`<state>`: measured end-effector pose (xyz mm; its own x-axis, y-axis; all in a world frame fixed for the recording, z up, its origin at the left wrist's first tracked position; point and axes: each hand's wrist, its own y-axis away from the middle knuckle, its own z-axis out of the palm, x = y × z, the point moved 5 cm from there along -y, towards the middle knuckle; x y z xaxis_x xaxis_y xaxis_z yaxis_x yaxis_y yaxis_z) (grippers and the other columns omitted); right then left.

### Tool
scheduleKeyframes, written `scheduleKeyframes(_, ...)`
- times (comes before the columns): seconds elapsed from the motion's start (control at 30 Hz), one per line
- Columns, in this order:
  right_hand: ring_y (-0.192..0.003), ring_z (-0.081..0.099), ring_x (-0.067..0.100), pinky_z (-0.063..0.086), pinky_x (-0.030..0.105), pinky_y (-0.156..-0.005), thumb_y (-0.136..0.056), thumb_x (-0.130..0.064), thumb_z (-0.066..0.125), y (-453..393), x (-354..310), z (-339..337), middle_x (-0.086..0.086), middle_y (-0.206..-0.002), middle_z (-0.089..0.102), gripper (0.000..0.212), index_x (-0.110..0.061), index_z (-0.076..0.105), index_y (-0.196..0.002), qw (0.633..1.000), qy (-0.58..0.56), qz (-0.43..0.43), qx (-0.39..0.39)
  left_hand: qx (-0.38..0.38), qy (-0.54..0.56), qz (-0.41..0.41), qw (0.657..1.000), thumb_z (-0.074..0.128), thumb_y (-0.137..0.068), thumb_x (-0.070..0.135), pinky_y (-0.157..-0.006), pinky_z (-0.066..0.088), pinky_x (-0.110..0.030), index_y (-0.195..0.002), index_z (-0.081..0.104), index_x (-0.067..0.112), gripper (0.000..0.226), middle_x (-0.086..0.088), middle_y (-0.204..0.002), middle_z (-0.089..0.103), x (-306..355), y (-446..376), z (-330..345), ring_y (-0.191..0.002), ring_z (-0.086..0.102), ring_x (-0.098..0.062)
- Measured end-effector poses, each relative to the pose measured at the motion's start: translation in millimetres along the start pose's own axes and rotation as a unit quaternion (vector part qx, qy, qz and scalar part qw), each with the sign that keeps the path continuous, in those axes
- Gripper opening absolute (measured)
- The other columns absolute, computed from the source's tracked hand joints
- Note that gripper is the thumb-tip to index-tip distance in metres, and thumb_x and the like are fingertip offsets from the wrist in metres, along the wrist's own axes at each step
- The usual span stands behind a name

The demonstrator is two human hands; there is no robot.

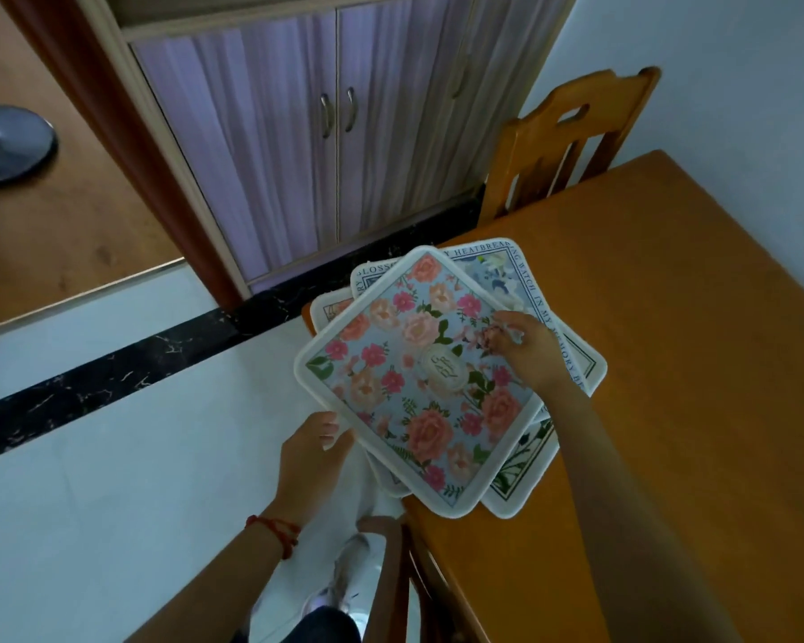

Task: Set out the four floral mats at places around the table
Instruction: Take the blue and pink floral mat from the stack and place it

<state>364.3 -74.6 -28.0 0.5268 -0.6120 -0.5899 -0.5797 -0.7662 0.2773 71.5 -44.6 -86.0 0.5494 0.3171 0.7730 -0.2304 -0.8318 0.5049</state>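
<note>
Top mat (pixel 414 378): a pale blue mat with pink and peach roses and a white rim, lying uppermost on a loose fan of mats at the corner of the table; its near-left part overhangs the table edge above the floor.
Emblem: a small oval badge (pixel 442 368) at the top mat's middle carries curly lettering that is too blurred to read.
Lettered mat (pixel 497 276): under the top mat, toward the table's far side, blue and white with a border of capitals; "HEATBREA", "WATCH IN MY" and "MEMORY" can be read, the rest is covered.
Other mats: a corner with a beige pattern (pixel 333 308) shows at the top mat's far-left, and a white one with green stems (pixel 521 466) peeks out at its near-right.
Right hand (pixel 527 352): rests on the top mat's right side, fingers curled down onto the surface, pinching nothing that can be seen.
Left hand (pixel 314 450): at the top mat's near-left edge, fingers closed on the rim.
Wrist: a red cord bracelet (pixel 277 531) circles the left wrist.
Table (pixel 669 364): orange-brown wood.
Chair (pixel 572 136): matching wood, pushed in at the table's far end.
Cabinet (pixel 307 146): behind the table corner, purple curtained doors with metal handles.
</note>
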Motion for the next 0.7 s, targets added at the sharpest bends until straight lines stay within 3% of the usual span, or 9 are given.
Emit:
scheduleKeyframes(0.1,-0.119,0.05,0.029,0.038,0.029,-0.093,-0.088,-0.017,0.059,-15,7,-3,0.014,-0.134,0.051,0.033,-0.009,0.058,-0.12,1.0,0.003,-0.005,0.005,-0.005,-0.006,-0.011,1.0,0.063,-0.084,0.019,-0.068,0.043,-0.015,-0.096,0.054,0.018,0.016,0.006,-0.083,0.058,-5,-5,8,-0.082,0.057,-0.015)
scheduleKeyframes(0.2,-0.118,0.05,0.032,0.04,0.038,-0.096,-0.088,-0.015,0.06,-29,10,-6,0.017,-0.131,0.052,0.035,-0.006,0.057,-0.121,1.0,0.013,-0.008,0.006,0.005,-0.029,-0.001,1.0,0.061,-0.085,0.018,-0.059,0.039,-0.003,-0.091,0.052,0.02,0.011,0.016,-0.074,0.053,-4,-10,14,-0.069,0.054,-0.002)
scheduleKeyframes(0.3,-0.107,0.055,0.04,0.045,0.041,-0.087,-0.088,-0.007,0.058,-40,12,-8,0.027,-0.119,0.058,0.03,0.003,0.059,-0.116,0.999,0.033,-0.018,0.003,0.039,-0.014,-0.01,0.999,0.062,-0.084,0.016,-0.055,0.038,-0.002,-0.091,0.053,0.015,0.012,0.017,-0.074,0.053,-6,-13,15,-0.068,0.054,-0.002)
scheduleKeyframes(0.37,-0.096,0.057,0.046,0.049,0.046,-0.078,-0.088,-0.003,0.055,-45,12,-6,0.035,-0.107,0.06,0.024,0.013,0.06,-0.106,0.999,0.048,-0.022,-0.004,0.067,0.037,-0.044,0.996,0.066,-0.081,0.016,-0.064,0.046,-0.014,-0.095,0.055,0.011,0.018,0.014,-0.077,0.058,-14,-16,14,-0.076,0.061,-0.013)
scheduleKeyframes(0.47,-0.094,0.058,0.046,0.049,0.043,-0.072,-0.088,-0.004,0.056,-49,15,-4,0.034,-0.106,0.061,0.024,0.013,0.06,-0.105,0.998,0.049,-0.025,-0.004,0.075,0.145,-0.102,0.981,0.07,-0.076,0.009,-0.081,0.054,-0.04,-0.09,0.055,0.017,0.022,-0.004,-0.082,0.068,-29,-19,15,-0.083,0.066,-0.029)
scheduleKeyframes(0.53,-0.096,0.058,0.043,0.047,0.041,-0.075,-0.086,-0.005,0.059,-53,17,-3,0.031,-0.108,0.061,0.025,0.009,0.061,-0.107,0.999,0.038,-0.029,0.001,0.074,0.204,-0.128,0.968,0.068,-0.077,0.0,-0.085,0.053,-0.045,-0.095,0.055,0.01,0.024,-0.011,-0.083,0.069,-33,-21,17,-0.085,0.066,-0.034)
scheduleKeyframes(0.6,-0.099,0.057,0.041,0.045,0.037,-0.076,-0.086,-0.007,0.06,-55,18,-3,0.028,-0.111,0.061,0.026,0.006,0.062,-0.109,0.999,0.033,-0.036,0.005,0.068,0.221,-0.126,0.965,0.064,-0.077,-0.006,-0.08,0.056,-0.038,-0.092,0.058,0.004,0.019,-0.009,-0.079,0.07,-36,-24,18,-0.079,0.068,-0.027)
scheduleKeyframes(0.7,-0.104,0.056,0.038,0.041,0.032,-0.079,-0.085,-0.008,0.062,-57,20,-2,0.024,-0.118,0.06,0.032,0.004,0.06,-0.115,0.999,0.023,-0.028,0.005,0.045,0.225,-0.094,0.969,0.063,-0.072,-0.018,-0.054,0.054,-0.014,-0.084,0.057,0.003,0.024,0.013,-0.054,0.068,-35,-27,19,-0.054,0.065,-0.001)
